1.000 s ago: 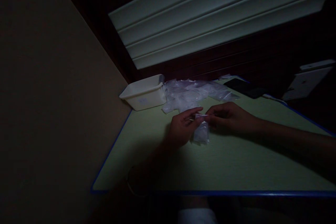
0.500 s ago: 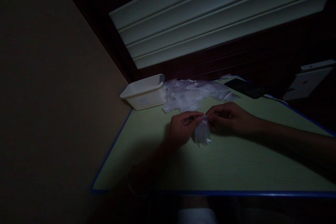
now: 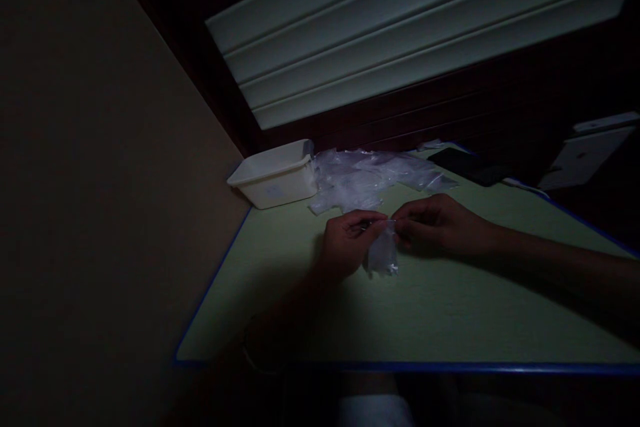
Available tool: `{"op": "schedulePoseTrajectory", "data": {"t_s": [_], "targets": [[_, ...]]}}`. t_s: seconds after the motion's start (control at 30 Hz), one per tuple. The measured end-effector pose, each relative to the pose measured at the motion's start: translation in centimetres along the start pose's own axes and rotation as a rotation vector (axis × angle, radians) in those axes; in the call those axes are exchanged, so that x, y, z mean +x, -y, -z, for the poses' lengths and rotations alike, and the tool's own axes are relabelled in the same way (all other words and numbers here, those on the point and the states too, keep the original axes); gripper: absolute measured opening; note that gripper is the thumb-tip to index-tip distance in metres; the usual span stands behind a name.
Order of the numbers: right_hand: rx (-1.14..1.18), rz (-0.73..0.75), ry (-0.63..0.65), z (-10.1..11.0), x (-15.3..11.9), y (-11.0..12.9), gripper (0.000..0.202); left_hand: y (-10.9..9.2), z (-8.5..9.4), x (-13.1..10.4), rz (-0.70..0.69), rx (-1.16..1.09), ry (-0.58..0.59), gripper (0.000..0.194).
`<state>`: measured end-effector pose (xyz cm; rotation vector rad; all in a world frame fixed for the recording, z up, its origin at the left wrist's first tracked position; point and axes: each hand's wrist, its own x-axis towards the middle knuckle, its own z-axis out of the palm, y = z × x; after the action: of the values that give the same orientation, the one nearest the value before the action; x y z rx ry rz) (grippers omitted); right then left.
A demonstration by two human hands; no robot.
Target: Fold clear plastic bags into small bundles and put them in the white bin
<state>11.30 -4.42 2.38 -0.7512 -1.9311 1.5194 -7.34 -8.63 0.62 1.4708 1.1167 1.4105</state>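
Note:
A small clear plastic bag (image 3: 383, 253) hangs by its top edge between my two hands, above the pale green table (image 3: 450, 320). My left hand (image 3: 349, 240) pinches the bag's upper left corner between thumb and forefinger. The upper right corner is in the fingertips of my right hand (image 3: 431, 225), closed in a pinch. What the bag contains, if anything, is too dark to make out. Just beyond my hands lies a loose pile of clear plastic bags (image 3: 357, 180).
Left of the pile stands a white plastic tub (image 3: 283, 185) with a label on its side. A flat black object (image 3: 467, 167), perhaps a phone, lies at the back right near a white cable. Blue edging (image 3: 430, 368) runs round the table. A wall rises at left.
The small bag has shifted slightly left and its lower part looks more crumpled. Both hands keep their pinch in nearly the same place.

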Motion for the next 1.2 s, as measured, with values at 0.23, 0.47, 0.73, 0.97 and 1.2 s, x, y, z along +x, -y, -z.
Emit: {"op": "schedulePoseTrajectory", "data": {"t_s": [0.23,0.47,0.73,0.97,1.2], "targets": [[0.018,-0.005,0.013,0.0,-0.1,0.2,0.020,-0.3,-0.1,-0.1,0.009,0.024,-0.008,0.017],[-0.023,0.044,-0.024,0.0,-0.1,0.2,0.025,-0.3,-0.3,-0.2,0.003,0.028,-0.013,0.017],[-0.143,0.109,-0.042,-0.1,0.0,0.3,0.023,-0.6,-0.2,0.0,0.111,-0.071,-0.001,0.034],[-0.232,0.146,-0.074,0.2,-0.1,0.3,0.026,0.0,0.3,0.5,0.156,-0.061,-0.003,0.021],[-0.230,0.159,-0.097,0.9,0.2,0.1,0.025,0.3,0.9,0.8,0.180,-0.149,-0.039,0.032]]}}
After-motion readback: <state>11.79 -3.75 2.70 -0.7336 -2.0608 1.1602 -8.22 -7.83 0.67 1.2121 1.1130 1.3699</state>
